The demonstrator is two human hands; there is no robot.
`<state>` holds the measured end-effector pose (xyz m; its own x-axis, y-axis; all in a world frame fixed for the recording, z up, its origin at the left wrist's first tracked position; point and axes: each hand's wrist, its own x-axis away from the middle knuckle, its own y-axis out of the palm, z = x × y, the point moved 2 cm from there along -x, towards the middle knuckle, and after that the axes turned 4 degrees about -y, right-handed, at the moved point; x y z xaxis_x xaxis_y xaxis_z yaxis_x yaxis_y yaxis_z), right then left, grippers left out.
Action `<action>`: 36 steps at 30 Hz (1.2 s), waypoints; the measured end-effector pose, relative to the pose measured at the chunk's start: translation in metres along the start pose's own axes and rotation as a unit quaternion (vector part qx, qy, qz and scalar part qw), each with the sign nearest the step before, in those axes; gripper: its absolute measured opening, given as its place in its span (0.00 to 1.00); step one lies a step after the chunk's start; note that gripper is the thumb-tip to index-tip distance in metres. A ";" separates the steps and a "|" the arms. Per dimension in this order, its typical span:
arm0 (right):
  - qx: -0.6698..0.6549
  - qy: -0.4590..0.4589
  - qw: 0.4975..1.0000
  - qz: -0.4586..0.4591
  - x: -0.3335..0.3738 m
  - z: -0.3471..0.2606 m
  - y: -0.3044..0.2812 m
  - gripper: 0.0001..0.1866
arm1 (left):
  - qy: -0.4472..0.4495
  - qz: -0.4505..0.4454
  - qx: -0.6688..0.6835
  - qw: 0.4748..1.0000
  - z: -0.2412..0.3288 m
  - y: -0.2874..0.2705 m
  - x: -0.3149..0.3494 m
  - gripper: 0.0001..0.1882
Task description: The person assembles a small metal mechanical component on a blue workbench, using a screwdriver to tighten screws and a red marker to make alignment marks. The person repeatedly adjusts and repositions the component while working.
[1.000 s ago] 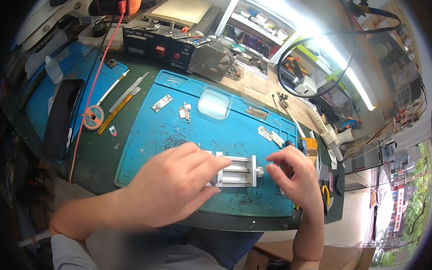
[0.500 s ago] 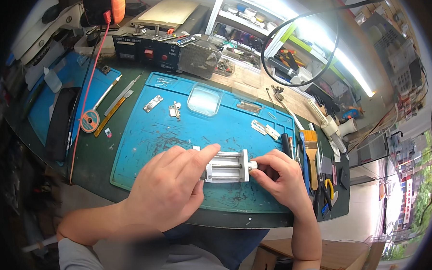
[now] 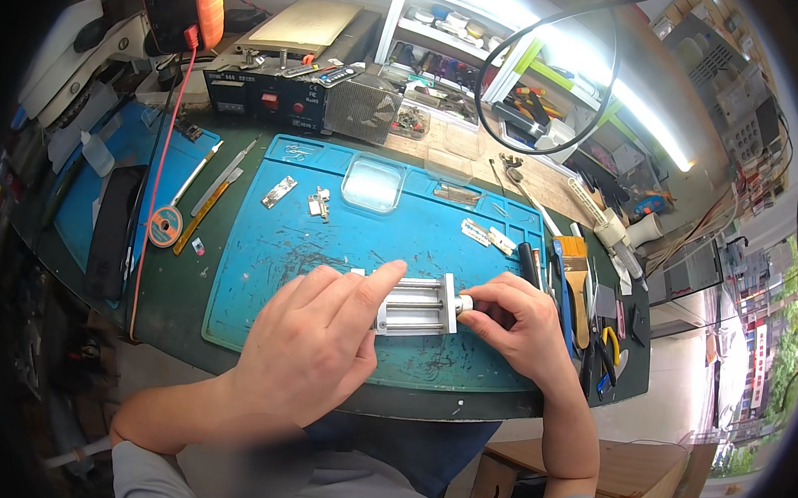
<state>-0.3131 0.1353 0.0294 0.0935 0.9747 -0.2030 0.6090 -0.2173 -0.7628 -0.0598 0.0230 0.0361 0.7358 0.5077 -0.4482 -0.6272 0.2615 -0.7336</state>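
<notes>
A small silver screw vise (image 3: 417, 307) with parallel metal rods lies over the blue work mat (image 3: 266, 255), close to the mat's front side. My left hand (image 3: 319, 346) covers the vise's left end and is closed around it, index finger stretched along the top. That end and whatever may be clamped there are hidden under the palm. At the other end, my right hand (image 3: 520, 322) pinches the vise's round knob (image 3: 464, 304) between thumb and fingers.
Small metal parts (image 3: 320, 204) and a clear plastic box (image 3: 374, 184) lie on the mat's far half. To the right are a wide brush (image 3: 577, 286) and yellow-handled pliers (image 3: 609, 347). At left are a solder spool (image 3: 164, 225) and knives. A black device (image 3: 268, 99) stands behind.
The whole view has shifted slightly. Both hands keep their hold on the vise and its knob, with no clear movement of the vise.
</notes>
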 end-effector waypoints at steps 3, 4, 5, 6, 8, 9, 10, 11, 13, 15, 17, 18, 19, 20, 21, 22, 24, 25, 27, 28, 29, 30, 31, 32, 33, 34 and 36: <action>-0.007 0.018 1.000 -0.001 -0.001 -0.004 -0.001 0.12 | 0.002 -0.001 -0.003 1.000 0.000 0.000 0.000 0.40; -0.009 0.015 1.000 -0.007 -0.002 -0.004 -0.001 0.11 | 0.002 -0.001 -0.004 1.000 0.000 0.000 0.000 0.40; -0.011 0.012 1.000 -0.012 -0.002 -0.005 -0.001 0.11 | 0.002 -0.002 -0.005 1.000 0.000 0.000 0.000 0.41; -0.013 0.008 1.000 -0.017 -0.002 -0.005 -0.001 0.11 | 0.002 -0.001 -0.006 1.000 -0.001 0.000 0.000 0.41; 0.010 -0.051 0.999 0.009 -0.001 0.005 0.004 0.10 | 0.005 0.000 -0.007 1.000 -0.001 0.000 0.000 0.41; 0.023 -0.080 0.996 0.023 -0.001 0.008 0.005 0.10 | 0.007 -0.001 -0.005 1.000 -0.001 0.000 -0.001 0.41; 0.032 -0.078 0.996 0.020 0.000 0.007 0.004 0.10 | 0.008 -0.001 -0.004 1.000 0.000 0.001 -0.001 0.41; 0.038 -0.078 0.996 0.016 -0.001 0.007 0.005 0.10 | 0.007 -0.001 -0.005 1.000 -0.001 0.001 0.000 0.42; 0.044 -0.067 0.997 0.017 -0.002 0.005 0.005 0.11 | 0.008 0.003 -0.001 1.000 -0.002 0.002 0.000 0.42; 0.040 -0.047 0.998 0.025 -0.002 0.000 0.005 0.11 | 0.008 0.004 0.003 1.000 -0.003 0.003 0.000 0.42; 0.037 -0.031 0.999 0.018 -0.002 -0.002 0.004 0.12 | 0.009 0.002 0.008 1.000 -0.004 0.002 0.000 0.42; 0.035 -0.022 0.999 0.015 -0.002 -0.002 0.004 0.12 | 0.007 -0.002 0.013 1.000 -0.004 0.002 0.000 0.42; 0.038 -0.024 0.999 0.016 -0.002 -0.002 0.004 0.12 | 0.004 -0.006 0.018 1.000 -0.004 0.002 -0.001 0.41; 0.039 -0.027 0.999 0.016 -0.002 -0.003 0.004 0.12 | 0.000 -0.010 0.021 1.000 -0.004 0.001 -0.001 0.40; 0.040 -0.031 0.999 0.017 -0.002 -0.003 0.004 0.12 | -0.003 -0.003 0.033 0.999 -0.004 0.000 0.000 0.41; 0.041 -0.037 0.998 0.018 -0.003 -0.002 0.004 0.12 | -0.005 0.005 0.045 0.999 -0.005 0.001 0.001 0.41; 0.043 -0.043 0.998 0.022 -0.002 -0.002 0.005 0.12 | -0.003 -0.003 0.052 0.999 -0.006 0.000 0.000 0.41; 0.043 -0.040 0.998 0.021 -0.002 -0.002 0.005 0.12 | 0.001 -0.015 0.046 0.999 -0.007 -0.002 -0.001 0.41; 0.041 -0.035 0.998 0.018 -0.002 -0.002 0.005 0.11 | -0.009 -0.035 0.060 0.998 -0.008 -0.005 -0.002 0.40; 0.038 -0.036 0.999 0.017 -0.002 -0.002 0.005 0.11 | -0.022 -0.041 0.083 0.995 -0.009 -0.005 -0.002 0.38; 0.041 -0.045 0.998 0.020 -0.002 -0.001 0.004 0.11 | -0.033 -0.047 0.106 0.993 -0.010 -0.006 -0.002 0.37; 0.045 -0.054 0.997 0.023 -0.001 0.001 0.005 0.11 | -0.070 -0.067 0.145 0.985 -0.011 -0.007 -0.003 0.36; 0.048 -0.063 0.997 0.026 -0.001 0.002 0.005 0.12 | -0.108 -0.086 0.184 0.973 -0.011 -0.011 -0.004 0.35; 0.036 -0.044 0.998 0.027 -0.001 0.000 0.004 0.12 | -0.147 -0.104 0.222 0.958 -0.011 -0.014 -0.006 0.34; 0.025 -0.025 0.999 0.028 -0.001 -0.006 0.001 0.12 | -0.181 -0.114 0.252 0.944 -0.011 -0.019 -0.009 0.34; 0.013 -0.007 0.999 0.030 -0.002 -0.009 0.000 0.12 | -0.215 -0.123 0.282 0.927 -0.013 -0.023 -0.013 0.34; 0.017 -0.029 0.996 0.078 -0.003 -0.014 -0.003 0.16 | -0.238 -0.118 0.336 0.904 -0.020 -0.026 -0.019 0.33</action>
<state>-0.3042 0.1342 0.0409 0.1389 0.9249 -0.3540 0.5630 -0.3679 -0.7401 -0.0520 -0.0104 0.0535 0.7764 0.6265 0.0686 -0.5982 0.7668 -0.2326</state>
